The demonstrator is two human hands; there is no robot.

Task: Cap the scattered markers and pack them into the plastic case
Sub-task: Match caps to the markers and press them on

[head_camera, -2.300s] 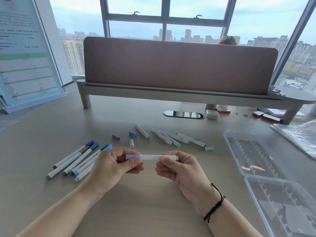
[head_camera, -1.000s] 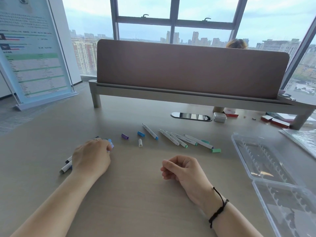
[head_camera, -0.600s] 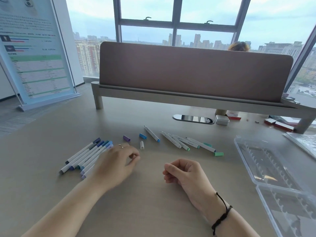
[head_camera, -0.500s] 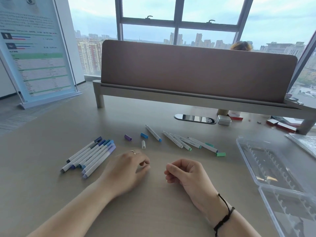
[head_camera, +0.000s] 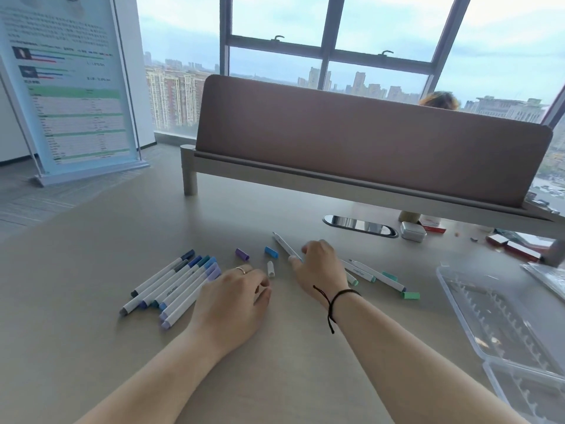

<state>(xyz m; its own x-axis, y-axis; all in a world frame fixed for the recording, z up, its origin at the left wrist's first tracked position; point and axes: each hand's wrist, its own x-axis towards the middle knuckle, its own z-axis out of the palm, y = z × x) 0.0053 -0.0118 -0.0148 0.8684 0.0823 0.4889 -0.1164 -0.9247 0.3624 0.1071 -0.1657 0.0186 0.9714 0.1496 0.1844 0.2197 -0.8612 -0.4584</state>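
A: What'd just changed at the desk?

B: About 2 s earlier both hands held 1 marker between them. By this moment it lay w/ the capped row (head_camera: 175, 284) on the left, 6 or so side by side. The right hand (head_camera: 318, 269), which had been resting curled near the middle, had gone fwd to the uncapped blue marker (head_camera: 286, 246).

A: So where did that leave the job?

B: My read: 1 more capped, next one started. Approx. 4 uncapped markers (head_camera: 374, 275) remained in the loose bunch, partly behind the right hand. Loose caps were around too: purple cap (head_camera: 242, 254), blue cap (head_camera: 271, 251), white cap (head_camera: 270, 268), green cap (head_camera: 410, 295). Nothing I could see was in the plastic case (head_camera: 501, 322) yet; it lay open at the right.

A: And the fingers?

B: Right fingers (head_camera: 295, 259) were curled down over the blue marker's near end, touching it. Couldn't tell if it was properly pinched, since the hand's back hid the thumb. Left hand (head_camera: 235, 296) lay on the table (head_camera: 91, 240), knuckles loosely bent, holding nothing, just beside the white cap and the capped row.
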